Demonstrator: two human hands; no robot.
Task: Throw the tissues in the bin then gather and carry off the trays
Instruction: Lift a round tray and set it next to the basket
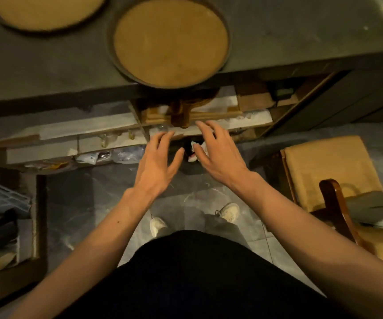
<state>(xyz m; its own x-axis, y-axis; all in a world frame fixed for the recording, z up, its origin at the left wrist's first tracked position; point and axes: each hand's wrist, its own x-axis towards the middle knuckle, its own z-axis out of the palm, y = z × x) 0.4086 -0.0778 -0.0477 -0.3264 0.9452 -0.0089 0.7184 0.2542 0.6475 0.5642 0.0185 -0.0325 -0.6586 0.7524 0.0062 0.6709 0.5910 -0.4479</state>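
1. Left hand (155,165): fingers (163,140) spread wide, holding nothing, palm down over the floor just in front of the tabletop edge.
2. Right hand (218,155): fingers (205,128) also splayed, nothing gripped. Both hands side by side, apart, thumbs toward each other.
3. Tissues (195,153): white crumpled wad with a red mark, in the gap between the two thumbs, below the hands, against a dark opening. Can't tell if that opening is the bin; mostly hidden by the hands.
4. Under the tabletop: wooden frame (181,113) and pale shelf boards (82,130), right beyond the fingertips. Clear plastic scraps (117,154) lie on the lower ledge to the left.
5. Near tray (171,42): round, dark rim, tan liner, nothing in it. Sits on the dark tabletop (289,31) with its near rim hanging over the edge, directly above the hands.
6. Second tray (47,10): same kind, far left, cut off by the frame top, nothing seen in it.
7. Wooden chair (328,166) with a tan cushion stands to the right, well apart from the right hand; grey cloth (379,208) on its seat.
8. Grey tiled floor (89,203); white shoes (228,211) below.
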